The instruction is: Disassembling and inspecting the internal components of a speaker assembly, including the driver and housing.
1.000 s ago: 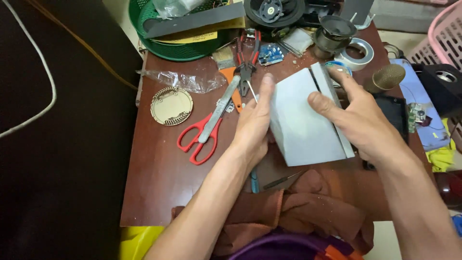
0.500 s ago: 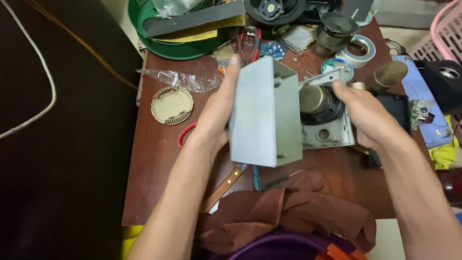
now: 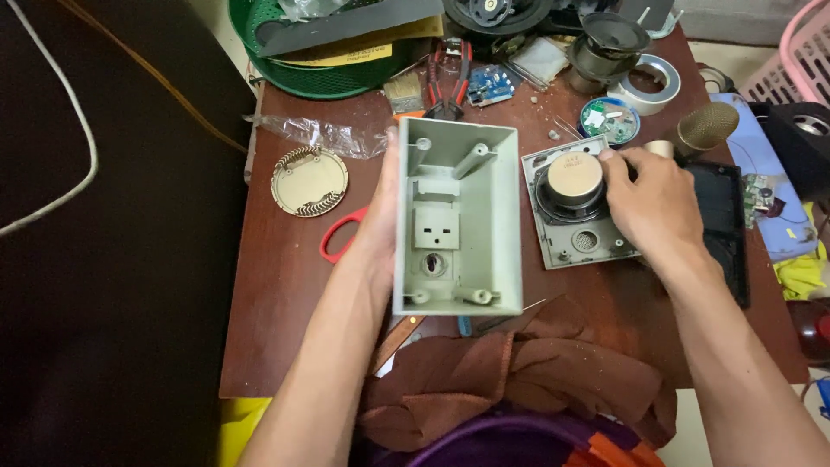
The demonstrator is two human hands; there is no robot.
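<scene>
My left hand (image 3: 378,232) grips the left wall of an open grey plastic speaker housing (image 3: 458,220), held above the brown table with its hollow inside facing up. Screw posts and a square socket show inside it. The grey front panel (image 3: 577,209) with a round speaker driver lies flat on the table just right of the housing. My right hand (image 3: 653,201) rests on the panel's right edge, fingers touching the driver's rim.
Red-handled scissors (image 3: 335,235) lie under the housing. A round gold grille (image 3: 309,180), a green basket (image 3: 322,60), pliers (image 3: 450,73), a tape roll (image 3: 647,85), small circuit boards and a brown cloth (image 3: 519,376) crowd the table (image 3: 277,285). A pink basket (image 3: 800,60) stands far right.
The closed grey box was pulled apart. My left hand lifted and turned the housing open side up; my right hand laid the front panel with the driver down on the table.
</scene>
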